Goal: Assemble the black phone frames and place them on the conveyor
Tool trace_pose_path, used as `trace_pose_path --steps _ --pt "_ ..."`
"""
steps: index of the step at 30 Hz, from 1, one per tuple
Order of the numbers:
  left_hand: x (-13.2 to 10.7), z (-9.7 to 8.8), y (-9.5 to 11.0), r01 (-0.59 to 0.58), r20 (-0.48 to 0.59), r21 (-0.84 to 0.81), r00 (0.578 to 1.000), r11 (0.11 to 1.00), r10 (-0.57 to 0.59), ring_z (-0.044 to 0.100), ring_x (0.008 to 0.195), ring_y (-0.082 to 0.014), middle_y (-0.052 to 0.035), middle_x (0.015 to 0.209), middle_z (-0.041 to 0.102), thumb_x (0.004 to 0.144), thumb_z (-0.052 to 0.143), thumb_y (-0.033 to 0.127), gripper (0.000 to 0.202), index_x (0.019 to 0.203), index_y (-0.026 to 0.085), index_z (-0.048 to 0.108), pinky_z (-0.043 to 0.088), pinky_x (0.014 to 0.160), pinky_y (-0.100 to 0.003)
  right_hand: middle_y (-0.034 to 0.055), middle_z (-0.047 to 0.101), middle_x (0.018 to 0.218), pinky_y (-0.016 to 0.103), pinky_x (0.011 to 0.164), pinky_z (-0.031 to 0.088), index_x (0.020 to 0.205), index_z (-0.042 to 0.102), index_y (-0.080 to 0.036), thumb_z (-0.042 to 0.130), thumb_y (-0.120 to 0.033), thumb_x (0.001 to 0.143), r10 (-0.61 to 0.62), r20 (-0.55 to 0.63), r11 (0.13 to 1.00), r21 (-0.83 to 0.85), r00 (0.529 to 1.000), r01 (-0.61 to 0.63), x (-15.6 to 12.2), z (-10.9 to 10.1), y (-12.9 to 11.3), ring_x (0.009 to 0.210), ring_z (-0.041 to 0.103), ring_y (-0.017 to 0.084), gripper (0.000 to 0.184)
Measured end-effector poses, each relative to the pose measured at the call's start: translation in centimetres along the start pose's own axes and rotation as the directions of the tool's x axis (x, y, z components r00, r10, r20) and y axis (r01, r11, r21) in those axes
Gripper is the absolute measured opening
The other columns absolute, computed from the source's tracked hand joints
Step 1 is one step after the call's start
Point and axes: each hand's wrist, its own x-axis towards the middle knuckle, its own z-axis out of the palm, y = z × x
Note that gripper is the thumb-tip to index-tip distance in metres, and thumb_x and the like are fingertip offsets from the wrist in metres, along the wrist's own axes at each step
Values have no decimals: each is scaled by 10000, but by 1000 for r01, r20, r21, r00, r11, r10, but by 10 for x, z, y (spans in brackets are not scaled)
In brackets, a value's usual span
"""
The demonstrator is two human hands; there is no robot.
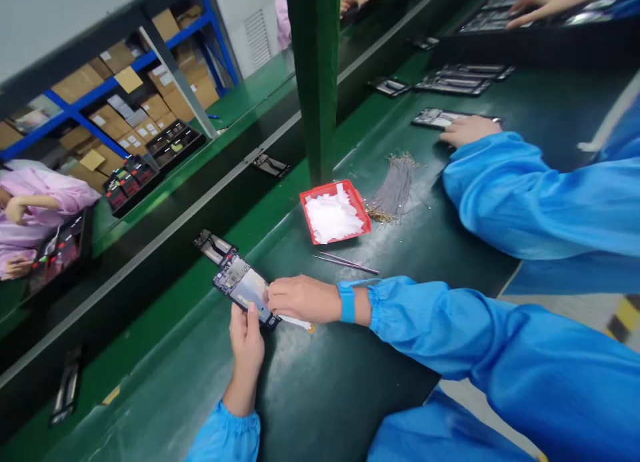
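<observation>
An opened phone body point(243, 282), with its circuit board and pale inner plate showing, is tilted above the green bench. My left hand point(247, 335) grips its near edge, thumb on top. Across the phone's lower end lies my right hand point(295, 299), fingers bent together against the inner plate; whatever they pinch is hidden. A white strip with an orange tip point(297, 323) sticks out below my right hand, and I cannot tell whether it is held. Just beyond the phone lies another opened phone body point(216, 247).
Tweezers point(347, 263) lie near a red tray point(367, 229) of white pieces and a bundle of thin cables point(395, 185). A green post point(315, 82) rises behind. At right, a co-worker's hand point(470, 130) touches a phone body. More phone bodies lie along the dark belt point(165, 222).
</observation>
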Motion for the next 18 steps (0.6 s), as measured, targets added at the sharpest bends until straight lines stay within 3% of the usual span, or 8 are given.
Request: trace_pose_path --steps 4,7,8,11,14,16,18 --pt "1 1 -1 3 -20 -13 1000 1000 -4 709 1014 -241 -112 1149 728 861 708 616 582 1225 168 635 564 918 -347 41 656 924 291 737 421 960 653 -183 542 -262 1058 43 4 998 -52 999 -43 4 -8 -2 850 570 181 168" --pt "2 2 -3 19 -39 -31 999 999 -20 710 1057 -253 -123 1202 725 863 706 615 616 1285 175 618 555 960 -367 35 638 873 300 753 421 907 617 -183 558 -238 1021 211 -151 977 7 966 -212 6 -36 3 816 571 178 140" --pt "2 2 -4 30 -40 -35 999 999 -32 712 1060 -259 -126 1203 728 866 699 621 624 1296 175 617 555 965 -375 29 632 857 294 747 426 896 601 -184 553 -223 1010 296 -226 955 57 928 -291 4 -50 7 795 573 170 129" --pt "3 1 -7 53 -37 -36 998 998 -54 707 1101 -284 -133 1202 735 864 691 641 635 1286 171 630 546 993 -401 8 628 808 268 692 440 903 584 -189 549 -203 973 528 -388 845 149 755 -514 -11 -99 26 717 581 151 79" --pt "1 1 -8 31 -47 -19 998 999 -32 692 1145 -286 -124 1212 733 879 687 623 592 1273 184 633 526 1016 -399 48 657 810 305 694 443 896 631 -177 581 -157 899 607 -496 678 -84 621 -730 -30 -135 47 737 602 199 54" --pt "0 2 -7 14 -55 -57 998 998 -17 690 1149 -273 -110 1230 726 879 706 590 567 1284 202 622 518 1021 -383 125 687 938 361 737 456 978 687 -153 569 -109 866 592 -518 564 -281 618 -776 -34 -139 53 853 622 269 169" --pt "-2 5 -2 18 -58 -157 998 987 -28 692 1141 -261 -95 1240 724 854 752 550 575 1304 222 608 518 1021 -368 187 672 1143 425 809 473 1150 696 -149 544 -92 884 517 -480 600 -386 708 -700 -28 -123 44 999 614 326 312"
